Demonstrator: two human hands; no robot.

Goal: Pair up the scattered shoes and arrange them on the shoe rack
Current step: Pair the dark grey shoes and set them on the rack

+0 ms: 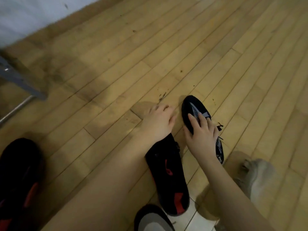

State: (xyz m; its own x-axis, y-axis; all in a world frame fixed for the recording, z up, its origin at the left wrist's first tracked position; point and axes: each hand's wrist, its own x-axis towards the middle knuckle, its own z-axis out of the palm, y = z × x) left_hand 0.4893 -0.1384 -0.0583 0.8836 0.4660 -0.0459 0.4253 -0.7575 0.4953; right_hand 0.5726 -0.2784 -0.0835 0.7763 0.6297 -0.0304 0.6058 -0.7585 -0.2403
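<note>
wood floor [116, 72]: right hand [202, 132] grips black-grey shoe [191, 105]; left hand [158, 120] curled over black-red shoe [168, 172].

Looks like a home, probably an entryway or hallway corner. The floor [166, 55] is yellowish wood-plank laminate, scuffed and spotted with dark crumbs of dirt, and it meets a patch of white tile [191, 219] at the bottom. A plain pale wall [25, 12] runs along the top left. At the left edge there's a grey metal frame [18, 77] with a thin silver bar, though it's too blurry to say what it belongs to. Several worn shoes lie loose around the floor, like the black-and-red sneaker [168, 179].
</note>
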